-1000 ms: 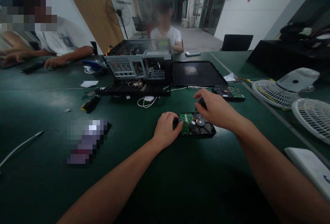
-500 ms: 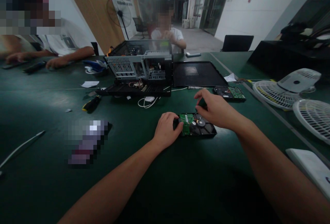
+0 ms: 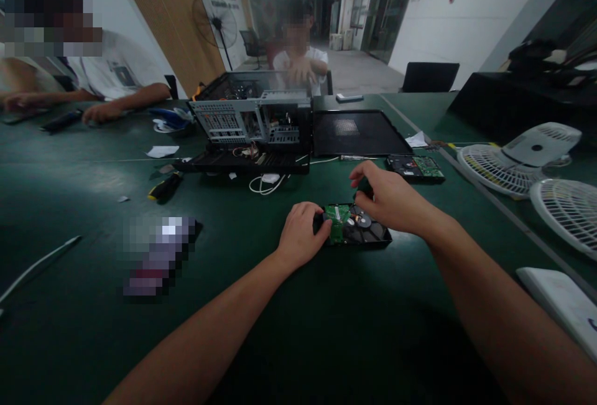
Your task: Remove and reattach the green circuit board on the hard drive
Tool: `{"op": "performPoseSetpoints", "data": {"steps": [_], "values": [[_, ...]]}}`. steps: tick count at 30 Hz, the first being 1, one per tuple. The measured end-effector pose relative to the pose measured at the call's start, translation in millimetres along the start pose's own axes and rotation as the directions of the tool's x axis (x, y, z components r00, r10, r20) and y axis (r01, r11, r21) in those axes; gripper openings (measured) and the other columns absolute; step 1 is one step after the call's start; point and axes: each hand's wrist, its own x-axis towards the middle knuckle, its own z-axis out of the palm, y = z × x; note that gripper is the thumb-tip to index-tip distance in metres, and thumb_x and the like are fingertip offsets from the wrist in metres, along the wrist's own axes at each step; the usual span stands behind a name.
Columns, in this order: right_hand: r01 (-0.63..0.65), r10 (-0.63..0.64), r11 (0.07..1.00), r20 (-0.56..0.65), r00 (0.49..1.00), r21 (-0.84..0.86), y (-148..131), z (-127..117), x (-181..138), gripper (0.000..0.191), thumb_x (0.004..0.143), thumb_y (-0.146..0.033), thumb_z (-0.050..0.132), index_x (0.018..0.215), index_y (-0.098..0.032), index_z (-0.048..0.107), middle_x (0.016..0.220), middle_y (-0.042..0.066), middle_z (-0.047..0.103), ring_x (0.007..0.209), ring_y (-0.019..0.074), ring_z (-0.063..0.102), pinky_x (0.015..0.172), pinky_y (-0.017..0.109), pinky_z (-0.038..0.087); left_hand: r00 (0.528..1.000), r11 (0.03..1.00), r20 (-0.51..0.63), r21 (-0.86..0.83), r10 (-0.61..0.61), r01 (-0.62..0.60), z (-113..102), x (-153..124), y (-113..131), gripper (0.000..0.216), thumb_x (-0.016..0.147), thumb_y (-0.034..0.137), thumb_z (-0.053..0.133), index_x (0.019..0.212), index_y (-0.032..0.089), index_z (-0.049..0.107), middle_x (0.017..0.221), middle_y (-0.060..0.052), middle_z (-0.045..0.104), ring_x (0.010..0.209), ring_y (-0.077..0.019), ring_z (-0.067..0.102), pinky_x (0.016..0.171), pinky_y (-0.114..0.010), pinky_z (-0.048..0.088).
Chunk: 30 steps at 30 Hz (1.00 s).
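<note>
Drive (image 3: 361, 232) is lying flat on the worktop (image 3: 84, 193), board side up, just in front of the open case (image 3: 254, 116), so it is already out. Green board is still sitting on it. A second drive (image 3: 415, 167) is lying apart to the right, untouched.

Left hand (image 3: 301, 234) is curling loosely against the drive's left end, thumb on the board edge, pinning it down. Right hand (image 3: 392, 200) is hovering over the far right corner, fingers bent and tips drawn together.

Can't tell if the right hand is pinching anything: a dark shape is showing under the fingers, too dim to name. Screws are too small to read. The case insides are murky.
</note>
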Motion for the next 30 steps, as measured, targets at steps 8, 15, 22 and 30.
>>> {"op": "performPoseSetpoints", "data": {"steps": [8, 15, 22, 30], "values": [[-0.096, 0.090, 0.985, -0.052, 0.995, -0.144, 6.0, 2.9, 1.5, 0.039, 0.095, -0.039, 0.056, 0.127, -0.016, 0.052, 0.080, 0.007, 0.070, 0.070, 0.0244, 0.064, 0.065, 0.034, 0.037, 1.000, 1.000, -0.007, -0.004, 0.013, -0.013, 1.5, -0.4, -1.8, 0.020, 0.095, 0.034, 0.064, 0.111, 0.021, 0.063, 0.116, -0.008, 0.065, 0.114, -0.0272, 0.057, 0.102, -0.046, 0.048], [-0.014, 0.005, 0.987, -0.057, 0.998, -0.161, 7.4, 4.7, 1.3, 0.031, 0.094, -0.032, 0.054, 0.122, -0.017, 0.057, 0.108, 0.014, 0.073, 0.085, 0.0255, 0.067, 0.073, 0.035, 0.043, 1.000, 1.000, 0.000, -0.004, 0.001, -0.001, 0.7, 0.0, -0.3, 0.020, 0.095, 0.034, 0.065, 0.111, 0.022, 0.063, 0.116, -0.008, 0.066, 0.113, -0.0278, 0.058, 0.101, -0.046, 0.049], [-0.021, 0.006, 0.977, -0.075, 0.997, -0.213, 7.6, 3.7, 1.5, 0.033, 0.096, -0.034, 0.053, 0.124, -0.018, 0.059, 0.097, 0.010, 0.074, 0.076, 0.0239, 0.066, 0.070, 0.035, 0.042, 1.000, 1.000, 0.010, -0.002, -0.006, 0.006, 0.5, -0.2, -1.2, 0.022, 0.095, 0.035, 0.064, 0.113, 0.022, 0.063, 0.118, -0.008, 0.065, 0.114, -0.0282, 0.058, 0.101, -0.047, 0.049], [0.002, -0.011, 0.989, -0.061, 0.998, -0.147, 3.1, 4.9, 1.3, 0.037, 0.091, -0.026, 0.055, 0.125, -0.016, 0.059, 0.109, 0.014, 0.072, 0.087, 0.0253, 0.067, 0.077, 0.036, 0.046, 1.000, 1.000, -0.006, 0.005, 0.011, -0.011, 1.8, 0.2, -1.9, 0.020, 0.095, 0.034, 0.064, 0.111, 0.022, 0.063, 0.116, -0.008, 0.065, 0.113, -0.0273, 0.057, 0.101, -0.046, 0.049]]}}
